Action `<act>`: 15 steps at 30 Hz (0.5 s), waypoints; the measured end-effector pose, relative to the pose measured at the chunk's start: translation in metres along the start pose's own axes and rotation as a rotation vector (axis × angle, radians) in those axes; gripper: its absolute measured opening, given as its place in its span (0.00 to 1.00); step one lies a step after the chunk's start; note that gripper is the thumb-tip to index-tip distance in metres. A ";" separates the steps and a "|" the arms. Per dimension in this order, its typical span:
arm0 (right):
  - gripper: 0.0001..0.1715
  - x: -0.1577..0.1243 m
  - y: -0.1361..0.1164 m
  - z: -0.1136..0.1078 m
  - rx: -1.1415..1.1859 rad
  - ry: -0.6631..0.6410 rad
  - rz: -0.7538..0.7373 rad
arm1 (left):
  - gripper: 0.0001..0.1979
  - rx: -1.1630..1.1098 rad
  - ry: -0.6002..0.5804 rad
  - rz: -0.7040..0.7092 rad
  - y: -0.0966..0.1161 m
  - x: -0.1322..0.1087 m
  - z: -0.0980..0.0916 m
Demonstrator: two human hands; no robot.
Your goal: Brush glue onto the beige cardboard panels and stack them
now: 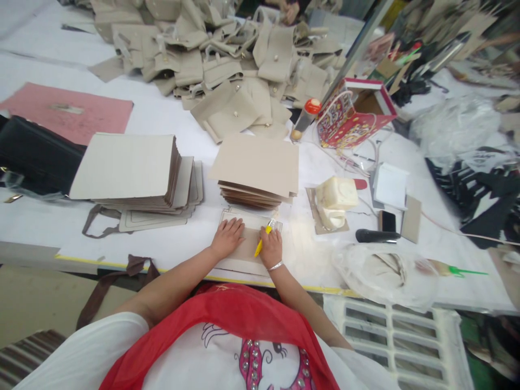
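My left hand (228, 238) lies flat, fingers stretched, on a beige panel (248, 246). Under that panel is a larger pale board (239, 266) with dark outlines, near the table's front edge. My right hand (271, 249) is closed around a slim yellow tool (258, 248) with a pale far end; its exact kind is unclear. The right fingers also rest on the right side of the panel. Just beyond both hands stands a stack of beige panels (260, 162). A second stack of grey-white boards (125, 165) is to the left.
A heap of beige bag pieces (227, 65) covers the far side. A black bag (36, 154) and a pink sheet (77, 108) lie left. On the right are a cream-coloured container (336, 197), a red paper bag (353, 116), a phone (387, 222) and a plastic-covered bowl (382, 273).
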State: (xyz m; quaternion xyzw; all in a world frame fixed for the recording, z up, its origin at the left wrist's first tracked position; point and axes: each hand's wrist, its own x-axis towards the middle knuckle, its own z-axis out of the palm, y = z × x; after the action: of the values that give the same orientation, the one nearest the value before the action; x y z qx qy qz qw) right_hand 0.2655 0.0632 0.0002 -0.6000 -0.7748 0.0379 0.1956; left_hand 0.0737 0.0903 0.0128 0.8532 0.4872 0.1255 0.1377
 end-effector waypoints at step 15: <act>0.15 0.010 0.005 0.003 -0.078 -0.019 0.096 | 0.11 0.020 -0.072 -0.127 -0.009 0.016 -0.010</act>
State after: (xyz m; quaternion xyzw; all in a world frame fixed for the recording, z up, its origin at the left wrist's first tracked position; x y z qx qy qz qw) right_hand 0.2666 0.0746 -0.0009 -0.6430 -0.7480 0.0229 0.1626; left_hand 0.0703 0.1095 0.0204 0.8260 0.5361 0.0806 0.1544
